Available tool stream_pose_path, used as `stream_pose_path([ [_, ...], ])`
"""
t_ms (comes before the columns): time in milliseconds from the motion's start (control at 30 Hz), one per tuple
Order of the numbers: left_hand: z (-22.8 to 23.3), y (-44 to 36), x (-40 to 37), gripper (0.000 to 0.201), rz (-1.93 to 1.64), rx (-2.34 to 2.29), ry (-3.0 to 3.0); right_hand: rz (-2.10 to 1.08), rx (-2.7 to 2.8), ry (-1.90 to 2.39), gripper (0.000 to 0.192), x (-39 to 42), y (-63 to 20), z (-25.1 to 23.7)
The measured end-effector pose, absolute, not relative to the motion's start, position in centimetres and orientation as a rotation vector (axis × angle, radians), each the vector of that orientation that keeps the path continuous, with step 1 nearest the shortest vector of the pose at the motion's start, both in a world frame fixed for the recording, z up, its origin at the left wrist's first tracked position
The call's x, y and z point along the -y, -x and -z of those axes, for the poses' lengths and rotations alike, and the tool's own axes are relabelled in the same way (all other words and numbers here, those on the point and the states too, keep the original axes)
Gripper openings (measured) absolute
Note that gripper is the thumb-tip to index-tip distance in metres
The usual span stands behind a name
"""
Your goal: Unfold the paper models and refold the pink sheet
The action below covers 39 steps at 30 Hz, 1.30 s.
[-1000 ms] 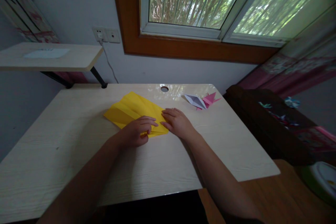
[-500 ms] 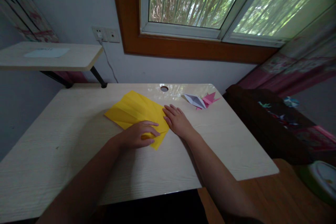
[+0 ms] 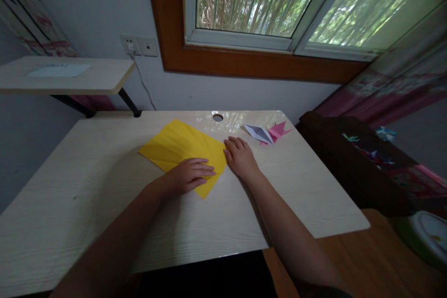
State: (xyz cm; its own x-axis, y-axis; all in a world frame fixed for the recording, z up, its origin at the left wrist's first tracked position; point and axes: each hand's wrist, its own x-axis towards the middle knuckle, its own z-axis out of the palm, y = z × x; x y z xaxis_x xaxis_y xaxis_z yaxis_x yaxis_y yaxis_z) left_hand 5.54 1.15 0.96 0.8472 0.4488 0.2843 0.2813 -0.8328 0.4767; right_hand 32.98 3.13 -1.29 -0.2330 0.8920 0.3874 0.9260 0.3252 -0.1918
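Observation:
A creased yellow sheet of paper (image 3: 174,142) lies spread on the light wood-grain table (image 3: 223,223). My left hand (image 3: 190,174) rests over its near part, fingers stretched out and pointing right, with nothing gripped. At the sheet's right corner is my right hand (image 3: 240,156), its fingers extended and the fingertips at the paper's edge. The palm side of both hands is hidden.
Beyond my right hand lie a white folded paper piece (image 3: 258,133) and a pink folded paper figure (image 3: 278,131), touching. A round hole (image 3: 218,118) pierces the table's back edge. A raised shelf (image 3: 66,77) stands at the left.
My right hand has slid slightly right, toward the paper's corner. The left hand's fingers have flattened and straightened on the sheet, which now lies flatter near them.

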Motion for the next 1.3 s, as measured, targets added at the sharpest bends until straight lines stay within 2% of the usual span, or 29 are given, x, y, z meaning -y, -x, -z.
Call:
stream_pose_path([
  [367, -0.3, -5.4, -0.9, 0.041, -0.403, -0.708, -2.766, 0.064, 2.163, 1.372, 0.046, -2.8, -32.2, -0.3],
  [567, -0.2, -5.5, -0.9, 0.042, -0.395, -0.764, -2.768, 0.015, 2.315, 1.162, 0.037, -1.8, -30.7, -1.4],
  [667, 0.1, -5.4, -1.1, 0.044, -0.39, -0.777, -2.776, 0.004, 2.365, 1.211, 0.03, -1.4, -29.9, -1.4],
  [767, 0.4, -5.2, -1.2, 0.056, -0.381, -0.859, -2.777, 0.034, 2.336, 1.319, 0.03, -1.2, -29.6, -1.1],
  [933, 1.0, -5.1, -1.1, 0.083, -0.352, -1.144, -2.774, 0.056, 2.351, 1.382, 0.035, -1.2, -29.4, -0.4],
  [1033, 1.4, -5.2, -0.8, 0.091, -0.384, -1.242, -2.771, 0.074, 2.38, 1.372, 0.04, -1.2, -29.0, 0.1],
  [1300, 1.3, -5.1, -0.5, 0.085, -0.512, -1.343, -2.763, 0.106, 2.461, 1.349, 0.058, -0.2, -28.3, 0.8],
])
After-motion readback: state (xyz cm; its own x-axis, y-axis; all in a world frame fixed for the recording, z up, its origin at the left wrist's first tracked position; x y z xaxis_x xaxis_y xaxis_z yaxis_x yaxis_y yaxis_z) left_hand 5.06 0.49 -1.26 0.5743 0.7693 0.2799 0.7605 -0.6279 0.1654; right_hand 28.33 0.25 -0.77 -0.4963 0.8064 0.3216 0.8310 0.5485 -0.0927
